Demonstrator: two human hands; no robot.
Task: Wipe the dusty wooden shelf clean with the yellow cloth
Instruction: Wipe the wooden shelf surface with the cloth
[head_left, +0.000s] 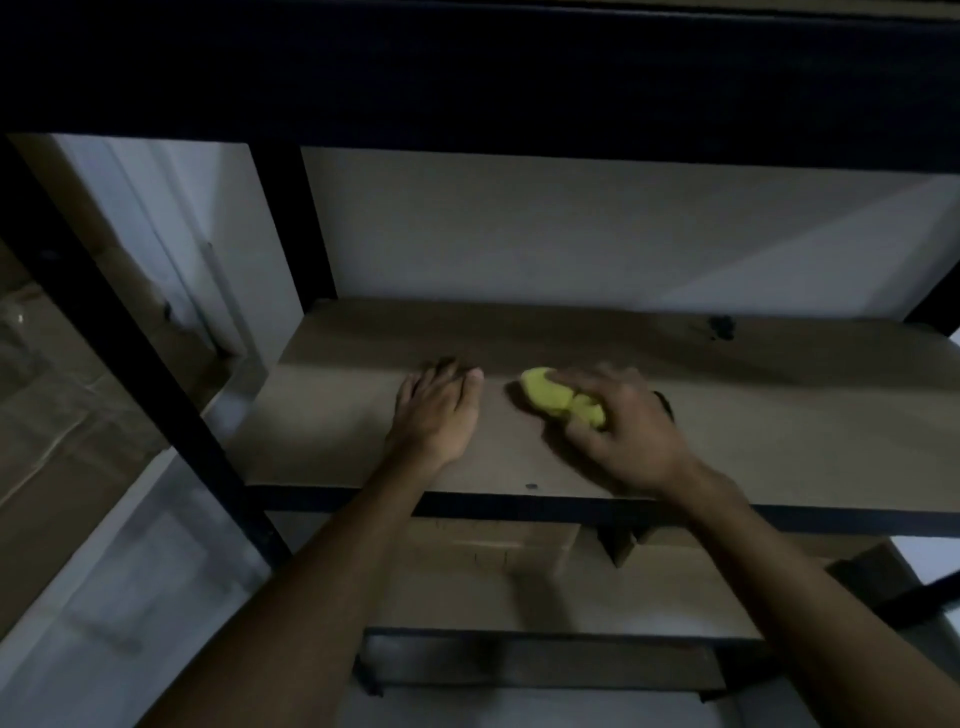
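Frame of rack (119, 332): black posts and rails; one thick dark rail runs across the top of the picture, a post slants down the left side.
Wall (571, 228): pale, fills the centre behind the shelf; a lighter wedge at upper right.
Wooden shelf (779, 415): brown board across the middle of the picture, black front edge. Dark smudge near its back right; a small dark speck near the front edge, centre.
Lower shelf (649, 592): seen under the front edge, lower centre, dim; contents too dark to tell.
Left hand (436, 410): centre of frame, laid flat on the board, palm down, fingers together and extended, holding nothing.
Right hand (623, 431): just right of centre, fingers curled down and clamped on the cloth, pressing it to the board. Blurred.
Yellow cloth (556, 397): bunched, on the shelf top, sticking out left of the right-hand fingers, near the left hand but apart from it.
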